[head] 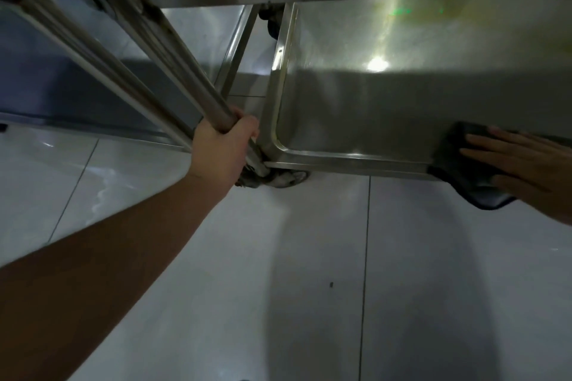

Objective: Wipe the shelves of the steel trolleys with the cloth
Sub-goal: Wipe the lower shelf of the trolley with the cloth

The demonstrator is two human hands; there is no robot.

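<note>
Dark grey cloth (458, 164) lies over near rim of bottom brushed-steel trolley shelf (387, 96), one edge hanging off front. R hand (526, 164) presses it flat, fingers straight, nothing gripped. L hand (226, 145) curled tight round upright steel trolley post (173, 71) at shelf corner, steadying. Castor wheel (278, 178) below corner; pale tiled floor (216, 257). Progress, judged: wipe underway on lowest shelf; most of its surface to left prob. still to cover. Upper shelves: can't tell.

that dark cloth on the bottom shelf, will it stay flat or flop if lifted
Likely floppy: the cloth already droops over the shelf rim. Probably light, since the flat right hand alone pins it. It may slide easily on the smooth steel.
</note>
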